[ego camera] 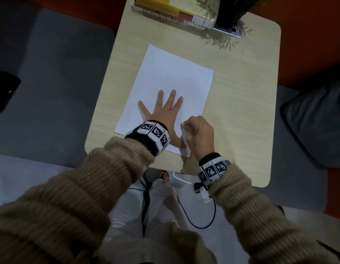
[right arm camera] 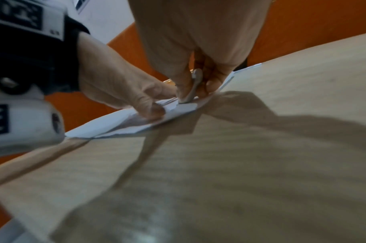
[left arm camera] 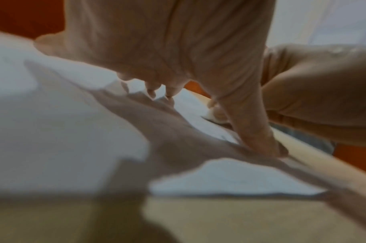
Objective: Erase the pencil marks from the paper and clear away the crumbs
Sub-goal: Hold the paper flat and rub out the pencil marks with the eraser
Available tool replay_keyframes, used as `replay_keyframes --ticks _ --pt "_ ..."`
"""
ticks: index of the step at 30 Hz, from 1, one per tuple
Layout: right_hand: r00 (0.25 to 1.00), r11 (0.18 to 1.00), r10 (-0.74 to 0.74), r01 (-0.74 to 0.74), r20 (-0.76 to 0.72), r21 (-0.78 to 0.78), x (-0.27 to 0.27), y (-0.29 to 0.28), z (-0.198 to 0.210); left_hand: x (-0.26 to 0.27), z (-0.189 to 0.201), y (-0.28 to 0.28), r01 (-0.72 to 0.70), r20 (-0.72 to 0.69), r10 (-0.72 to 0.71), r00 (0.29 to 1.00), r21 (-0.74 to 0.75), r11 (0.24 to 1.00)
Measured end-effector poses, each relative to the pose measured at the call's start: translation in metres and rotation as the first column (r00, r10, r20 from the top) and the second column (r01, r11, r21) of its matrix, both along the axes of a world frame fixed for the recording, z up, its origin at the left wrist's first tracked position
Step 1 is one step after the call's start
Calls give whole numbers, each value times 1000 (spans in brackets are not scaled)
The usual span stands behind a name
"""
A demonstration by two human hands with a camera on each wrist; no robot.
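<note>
— Where did the paper lie?

— Flat on the table, with the books beyond its far edge. The left hand lay on the paper's near half, palm down, fingers straight and spread.

— And the other hand?

— The right hand sat at the paper's near right corner, just beside the left thumb. Its fingers were curled round something white that hung down to the paper's edge.

— An eraser?

— I could not tell. In the right wrist view a thin pale piece stood pinched between thumb and fingers, its lower end touching the paper; the picture was blurred. Pencil marks on the paper were too faint to make out, save a few tiny specks near the left hand. The plant beside the books was cut off by the frame.
</note>
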State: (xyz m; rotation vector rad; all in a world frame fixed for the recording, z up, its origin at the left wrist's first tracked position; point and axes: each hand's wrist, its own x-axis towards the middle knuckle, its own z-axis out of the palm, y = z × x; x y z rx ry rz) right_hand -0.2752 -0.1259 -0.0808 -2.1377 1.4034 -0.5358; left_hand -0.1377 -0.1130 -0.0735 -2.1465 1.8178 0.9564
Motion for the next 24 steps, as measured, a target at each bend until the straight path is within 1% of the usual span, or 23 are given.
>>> replay_keyframes --ticks 2,5,7,9,11,13,15,16,18,20,21,22,24 --pt "1000 999 2 -2 -16 37 -3 13 2 -7 -4 2 -33 -24 32 999 -12 999" --pt "993 989 91 -82 -72 123 -13 34 7 -6 -10 5 -29 -25 28 999 -21 999" --pt "993 989 83 -72 -88 126 -5 11 8 -4 -11 4 -18 -28 18 999 -21 1000" --pt "993 997 11 -3 -115 76 11 -28 6 -5 -11 4 -13 -24 13 1000 -17 1000" --pt "994 997 -44 49 -102 55 16 -45 4 -6 -11 4 -11 -12 11 1000 -17 1000" --pt "995 999 -21 25 -99 42 8 -20 4 -6 -10 3 -18 -17 18 1000 -10 1000" --pt "993 995 58 -50 -100 84 -7 18 8 -7 -10 4 -29 -20 28 999 -19 999" --pt "991 991 86 -75 -104 109 -10 23 9 -6 -10 4 -30 -18 30 999 -19 999" --pt "987 992 74 -58 -141 111 -5 1 7 -5 -10 2 -27 -22 27 999 -9 1000" --pt "991 999 -13 19 -136 44 6 -33 5 -5 -11 1 -17 -26 17 1000 -1 1000" --pt "992 998 -41 45 -121 33 8 -41 5 -5 -11 2 -14 -23 15 1000 6 1000" --pt "993 999 -42 45 -109 26 7 -36 4 -5 -10 2 -10 -17 11 1000 13 1000" --pt "994 998 16 -9 -108 68 -1 -3 4 -6 -9 3 12 -6 -12 1000 20 1000"
